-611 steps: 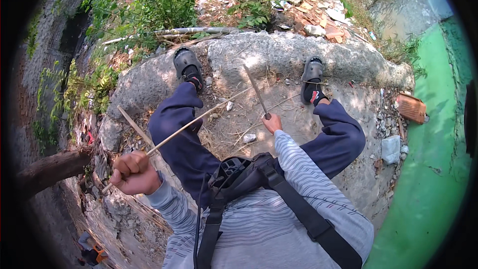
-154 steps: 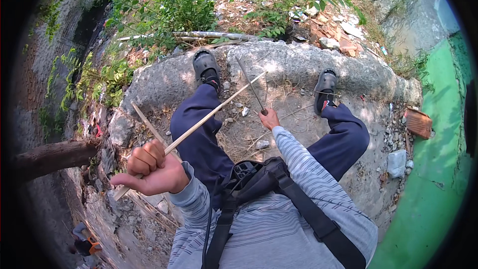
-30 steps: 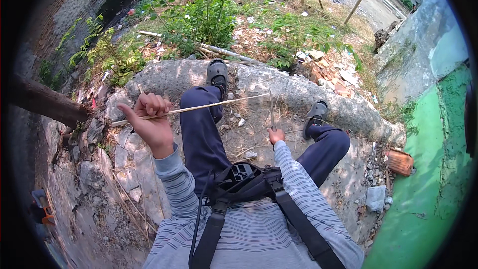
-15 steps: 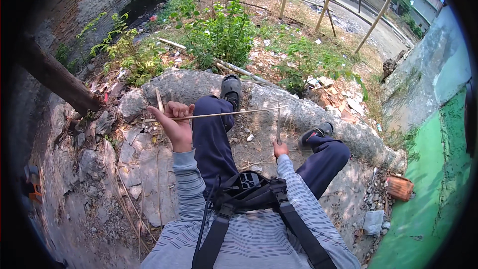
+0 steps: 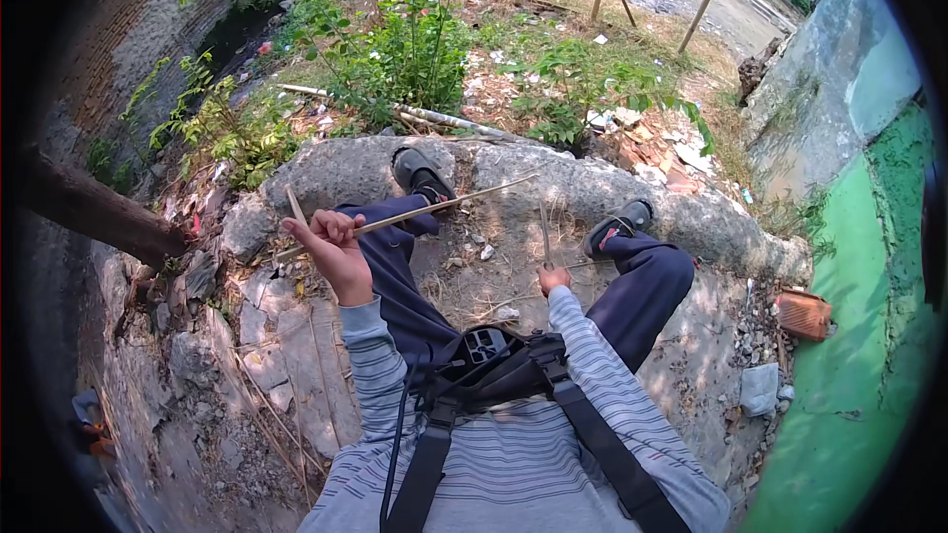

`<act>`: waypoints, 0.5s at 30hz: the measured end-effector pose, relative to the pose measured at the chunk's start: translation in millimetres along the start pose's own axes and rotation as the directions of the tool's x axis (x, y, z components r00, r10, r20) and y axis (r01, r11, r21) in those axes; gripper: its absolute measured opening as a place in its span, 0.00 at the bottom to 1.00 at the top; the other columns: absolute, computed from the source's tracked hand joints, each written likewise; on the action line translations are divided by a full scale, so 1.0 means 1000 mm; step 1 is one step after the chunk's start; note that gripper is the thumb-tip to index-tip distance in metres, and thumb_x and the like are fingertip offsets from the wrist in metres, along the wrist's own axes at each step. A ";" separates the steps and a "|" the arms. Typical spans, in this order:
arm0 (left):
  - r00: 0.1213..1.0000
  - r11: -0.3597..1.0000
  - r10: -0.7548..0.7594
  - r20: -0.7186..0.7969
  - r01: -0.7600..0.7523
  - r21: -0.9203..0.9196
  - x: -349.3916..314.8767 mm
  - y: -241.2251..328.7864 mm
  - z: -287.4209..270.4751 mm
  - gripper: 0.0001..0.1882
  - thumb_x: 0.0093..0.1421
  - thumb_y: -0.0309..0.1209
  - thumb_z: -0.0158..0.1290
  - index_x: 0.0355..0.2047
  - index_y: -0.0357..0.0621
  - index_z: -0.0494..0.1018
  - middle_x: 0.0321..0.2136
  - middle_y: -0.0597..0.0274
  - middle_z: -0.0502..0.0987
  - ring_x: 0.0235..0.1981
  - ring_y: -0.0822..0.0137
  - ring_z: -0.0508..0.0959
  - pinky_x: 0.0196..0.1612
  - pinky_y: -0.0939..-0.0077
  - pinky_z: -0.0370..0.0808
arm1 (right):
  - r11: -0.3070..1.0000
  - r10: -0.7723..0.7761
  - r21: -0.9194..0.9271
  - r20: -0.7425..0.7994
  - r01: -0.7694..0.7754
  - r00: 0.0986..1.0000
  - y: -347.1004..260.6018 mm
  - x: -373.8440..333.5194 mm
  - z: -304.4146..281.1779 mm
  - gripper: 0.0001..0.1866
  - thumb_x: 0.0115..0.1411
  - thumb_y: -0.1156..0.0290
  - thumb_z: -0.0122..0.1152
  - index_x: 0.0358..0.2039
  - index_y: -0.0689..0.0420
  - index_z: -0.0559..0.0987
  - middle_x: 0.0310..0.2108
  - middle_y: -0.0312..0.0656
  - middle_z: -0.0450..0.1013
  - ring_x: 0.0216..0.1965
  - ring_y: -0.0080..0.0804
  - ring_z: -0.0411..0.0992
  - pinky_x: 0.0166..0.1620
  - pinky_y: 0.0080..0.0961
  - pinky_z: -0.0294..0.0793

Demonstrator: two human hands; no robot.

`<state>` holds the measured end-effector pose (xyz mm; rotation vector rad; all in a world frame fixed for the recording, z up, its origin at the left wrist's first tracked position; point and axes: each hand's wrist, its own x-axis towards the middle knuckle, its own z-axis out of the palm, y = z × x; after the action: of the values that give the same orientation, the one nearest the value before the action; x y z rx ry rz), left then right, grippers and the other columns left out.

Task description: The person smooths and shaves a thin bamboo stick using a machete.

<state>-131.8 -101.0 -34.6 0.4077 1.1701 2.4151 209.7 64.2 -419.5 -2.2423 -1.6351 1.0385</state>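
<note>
My left hand is closed around a thin pale strip of bamboo or wood, with the thumb sticking out to the left. The strip slants up to the right, past my left shoe, and its short end pokes out left of the palm. Beside that thumb shows a short pale pointed piece; whether the hand holds it I cannot tell. My right hand grips a narrow knife by its handle, blade upright and pointing away from me. The blade tip lies just below the strip's far end, apart from it.
My shoes rest by a rough stone ledge. Long thin strips lie on the broken concrete at left. A tree trunk leans at far left, a green wall stands at right, with a brick beside it. Bushes grow beyond.
The strip has gone from nearly level to slanting up to the right. Its far end has come away from the knife blade, and the whole view has shifted slightly.
</note>
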 end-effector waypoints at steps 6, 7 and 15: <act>0.981 1.000 0.018 0.193 -0.021 0.011 -0.006 0.005 0.009 0.40 0.71 0.68 0.32 0.18 0.45 0.58 0.21 0.65 0.58 0.26 0.67 0.62 0.42 0.65 0.72 | 0.983 0.130 0.105 0.182 -0.151 0.975 -0.002 0.014 0.010 0.36 0.56 0.43 0.65 0.51 0.64 0.82 0.53 0.61 0.77 0.56 0.59 0.75 0.61 0.45 0.73; 0.960 0.999 0.038 0.278 -0.035 -0.013 -0.006 0.001 0.015 0.39 0.71 0.68 0.32 0.18 0.46 0.57 0.21 0.66 0.56 0.26 0.67 0.60 0.40 0.66 0.70 | 0.980 0.110 0.152 0.144 -0.132 0.983 0.003 0.017 0.008 0.36 0.56 0.43 0.64 0.50 0.65 0.82 0.52 0.62 0.77 0.56 0.60 0.75 0.61 0.45 0.72; 0.929 0.992 0.120 0.349 -0.128 0.000 -0.003 -0.014 0.040 0.40 0.70 0.70 0.26 0.18 0.47 0.53 0.20 0.66 0.55 0.25 0.66 0.59 0.36 0.67 0.67 | 0.993 -0.090 0.063 -0.152 0.101 0.984 -0.001 0.002 0.009 0.29 0.57 0.47 0.65 0.36 0.66 0.82 0.28 0.53 0.80 0.37 0.49 0.81 0.46 0.44 0.78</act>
<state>-108.8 -67.5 -21.7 0.9020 1.0389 2.3065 203.6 63.7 -426.7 -2.1184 -1.6000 0.8689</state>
